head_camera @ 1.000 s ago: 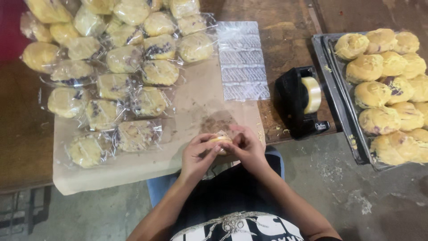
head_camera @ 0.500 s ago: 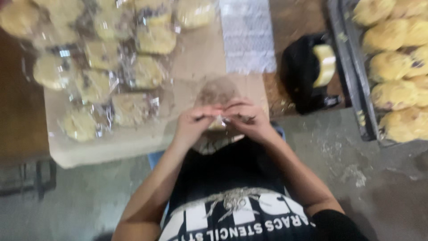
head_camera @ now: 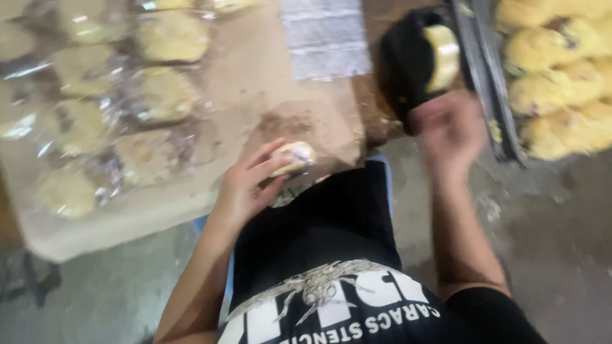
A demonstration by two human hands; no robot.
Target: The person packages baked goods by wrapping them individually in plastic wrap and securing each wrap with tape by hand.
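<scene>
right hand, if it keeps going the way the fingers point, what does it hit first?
Most likely the black tape dispenser. The right hand is blurred, fingers pointing up-frame at the dispenser's near edge, seemingly almost touching it. The metal tray of buns sits just to its right. Depth is unclear, so contact can't be confirmed.

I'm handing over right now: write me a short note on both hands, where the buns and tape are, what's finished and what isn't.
Left hand: holds one small round pale bun in clear plastic wrap at the near edge of the brown paper sheet.
Right hand: blurred, empty as far as I can tell, at the black tape dispenser with its yellowish roll.
Done: rows of bagged yellow buns lie on the paper, left side.
Left: unwrapped yellow buns fill the metal tray on the right; the stack of clear plastic bags lies beyond the paper. Whether the held bun is sealed cannot be told.
</scene>
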